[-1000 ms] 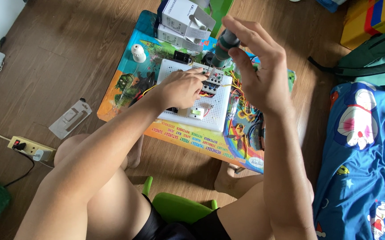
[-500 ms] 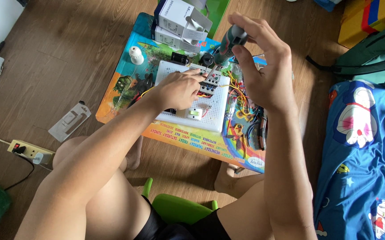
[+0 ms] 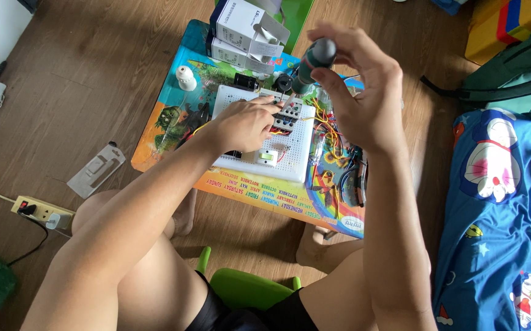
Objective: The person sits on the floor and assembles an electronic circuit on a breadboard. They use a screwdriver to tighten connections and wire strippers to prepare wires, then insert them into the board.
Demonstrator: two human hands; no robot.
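fingers, right: fingertips (image 3: 330, 76) pinch the dark green handle of a screwdriver (image 3: 312, 61), thumb and first fingers wrapped round its top; grasp is closed on the tool.
fingers, left: curled and pressed down on the terminal block (image 3: 287, 115); they steady it rather than grip anything free.
right hand (image 3: 363, 92): raised above the board, palm turned toward the camera, forearm running down to the lower right.
left hand (image 3: 244, 125): lies flat over the middle of the white breadboard (image 3: 290, 159), forearm coming from the lower left.
screwdriver: held near upright, slightly tilted, its shaft pointing down at the block's upper edge; whether the tip touches a screw cannot be told.
terminal block: sits on the breadboard's upper part, just beside the left fingertips, with red and yellow wires (image 3: 327, 122) spreading to its right.
breadboard: rests on a small colourful table (image 3: 167, 122); a small green-faced module (image 3: 267, 157) sits near its lower edge.
table top, other: 1 white bulb-shaped part (image 3: 185, 78) at the left, 2 white cartons (image 3: 241, 30) at the far edge, pliers (image 3: 354, 181) at the right.
floor: wood; 1 yellow power strip (image 3: 42, 210) and 1 clear plastic package (image 3: 96, 170) lie to the left.
right edge: blue cartoon-print fabric (image 3: 504, 214).
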